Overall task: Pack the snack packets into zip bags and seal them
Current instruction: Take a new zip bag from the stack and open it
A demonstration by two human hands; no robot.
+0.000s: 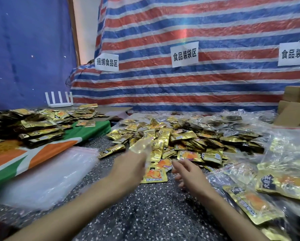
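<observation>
Snack packets lie heaped on the speckled surface, at 12 o'clock from both hands. The left hand, motion-blurred, has its grip closed on a clear zip bag. The right hand keeps a loose, empty grip with its fingers spread, at 3 o'clock of one orange-fronted packet.

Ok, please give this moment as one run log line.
stage: filling | left hand: holds clear zip bag, blurred | right hand: open, near snack packets | empty bags: stacked left

Speckled surface bears heaped gold snack packets, empty zip bags
</observation>
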